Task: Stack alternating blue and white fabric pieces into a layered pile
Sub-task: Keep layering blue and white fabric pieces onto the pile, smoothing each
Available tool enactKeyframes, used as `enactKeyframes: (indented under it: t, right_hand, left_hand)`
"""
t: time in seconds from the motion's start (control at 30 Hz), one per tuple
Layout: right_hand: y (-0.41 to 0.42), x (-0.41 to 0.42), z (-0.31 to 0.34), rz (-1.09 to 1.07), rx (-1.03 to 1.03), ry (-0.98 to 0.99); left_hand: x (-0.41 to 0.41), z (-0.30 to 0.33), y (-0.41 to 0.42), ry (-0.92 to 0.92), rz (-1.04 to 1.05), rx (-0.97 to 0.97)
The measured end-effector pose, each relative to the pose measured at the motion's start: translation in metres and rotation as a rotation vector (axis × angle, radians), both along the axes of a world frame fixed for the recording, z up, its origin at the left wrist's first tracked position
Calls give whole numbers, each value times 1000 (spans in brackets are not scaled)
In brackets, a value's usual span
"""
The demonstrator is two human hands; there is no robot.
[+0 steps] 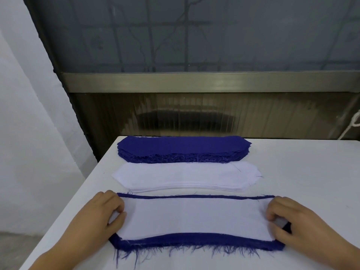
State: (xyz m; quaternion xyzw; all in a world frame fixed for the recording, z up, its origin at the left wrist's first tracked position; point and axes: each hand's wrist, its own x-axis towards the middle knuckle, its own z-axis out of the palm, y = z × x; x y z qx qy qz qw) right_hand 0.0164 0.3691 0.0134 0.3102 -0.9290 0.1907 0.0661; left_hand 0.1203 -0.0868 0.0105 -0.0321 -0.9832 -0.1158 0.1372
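Note:
A layered pile [194, 241] lies near the table's front edge, its frayed blue edges showing under a white fabric piece [194, 217] on top. My left hand [106, 211] pinches the left end of that white piece with curled fingers. At the right end my right hand [292, 219] pinches the same piece. Behind it lies a stack of white pieces [185, 176]. Farther back sits a thick stack of blue pieces [183, 149] with frayed edges.
The white table [302, 172] ends at its left edge close to the stacks, with floor below. A dark window frame and ribbed panel [194, 114] stand right behind the table. A white cord [352, 123] hangs at the far right.

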Motion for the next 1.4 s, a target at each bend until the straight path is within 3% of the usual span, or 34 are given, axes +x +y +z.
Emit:
enactKeyframes:
  t: [0.17,0.33,0.57,0.73,0.97,1.4]
  right_hand:
    - [2,-1,3,20,17,-26]
    - [-5,-21,21,58,165,-139]
    - [-71,-95,27,-72,-190,-75]
    - [-110,-160,16,-163,-218,-20]
    - [-121,-201,7,-206,-198,-180]
    - [-124,-230,18,-204,-83,-313]
  left_hand:
    - [7,-11,-2,52,-3,75]
    - [-6,9,-4,-43,43,48]
    - [-87,14,48,43,71,79]
    - [-156,15,87,109,-12,106]
    - [-224,11,111,13,-78,215]
    - [-253,16,120,-53,-32,148]
